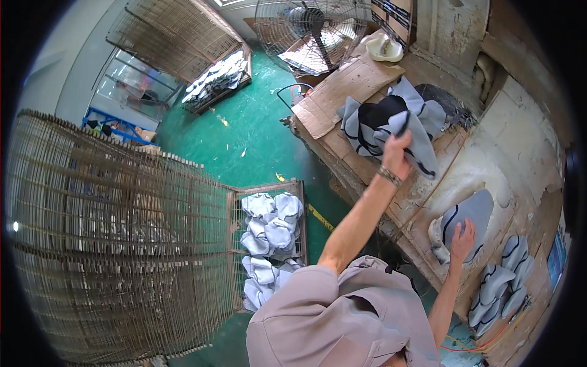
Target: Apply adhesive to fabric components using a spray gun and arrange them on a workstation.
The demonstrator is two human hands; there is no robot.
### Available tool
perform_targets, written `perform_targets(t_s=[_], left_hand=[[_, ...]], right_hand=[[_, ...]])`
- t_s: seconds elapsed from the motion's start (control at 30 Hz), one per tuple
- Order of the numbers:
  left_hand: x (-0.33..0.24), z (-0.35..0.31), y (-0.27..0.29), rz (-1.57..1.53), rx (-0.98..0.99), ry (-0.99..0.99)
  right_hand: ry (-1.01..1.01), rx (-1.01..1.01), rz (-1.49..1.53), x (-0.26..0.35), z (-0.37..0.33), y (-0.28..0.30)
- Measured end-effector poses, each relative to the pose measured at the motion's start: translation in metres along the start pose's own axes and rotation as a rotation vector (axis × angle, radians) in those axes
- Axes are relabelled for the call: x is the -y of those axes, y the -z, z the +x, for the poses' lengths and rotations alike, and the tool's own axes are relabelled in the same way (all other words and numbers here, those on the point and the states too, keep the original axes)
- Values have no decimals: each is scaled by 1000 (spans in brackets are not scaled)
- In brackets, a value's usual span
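Head view: A left hand [397, 158], arm stretched forward, grips a grey, black-edged fabric piece [422, 151] over a pile of similar pieces [430, 116] on the cardboard-covered surface [321, 113]; nearer the body, the right hand [463, 241], fingers slightly spread, lies on another grey piece [480, 211].

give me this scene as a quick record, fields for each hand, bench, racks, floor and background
left hand: the left hand grips a grey piece with dark edging, at the bench pile
right hand: the right hand rests, fingers spread, on a grey piece with a dark stripe
bench: the worn bench also bears a second pile to the right
racks: slatted racks at left; grey pieces lie on the near one
floor: green floor
background: a large caged fan
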State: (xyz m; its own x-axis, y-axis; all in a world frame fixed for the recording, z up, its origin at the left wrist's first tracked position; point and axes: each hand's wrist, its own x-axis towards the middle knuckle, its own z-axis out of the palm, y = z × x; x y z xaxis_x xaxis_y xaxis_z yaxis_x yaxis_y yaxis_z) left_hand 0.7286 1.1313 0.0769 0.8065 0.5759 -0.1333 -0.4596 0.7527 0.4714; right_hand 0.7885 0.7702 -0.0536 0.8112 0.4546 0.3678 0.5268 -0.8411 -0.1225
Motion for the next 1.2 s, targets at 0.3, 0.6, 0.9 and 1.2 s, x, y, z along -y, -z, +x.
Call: perform_targets(t_s=[0.3, 0.6, 0.9, 1.2], left_hand=[[95, -93, -45, -226, -4, 228], [71, -94, -74, -407, 271, 335], [180, -140, 94, 193, -33, 787], [228, -141, 107, 406, -9, 820]], right_hand=[[-675, 363, 2454, 92, 52, 80], [-843, -126, 1900, 26, 85, 166], [-1184, -205, 1036, -22, -61, 73], [-1358, -298, 1134, -53, -92, 51]])
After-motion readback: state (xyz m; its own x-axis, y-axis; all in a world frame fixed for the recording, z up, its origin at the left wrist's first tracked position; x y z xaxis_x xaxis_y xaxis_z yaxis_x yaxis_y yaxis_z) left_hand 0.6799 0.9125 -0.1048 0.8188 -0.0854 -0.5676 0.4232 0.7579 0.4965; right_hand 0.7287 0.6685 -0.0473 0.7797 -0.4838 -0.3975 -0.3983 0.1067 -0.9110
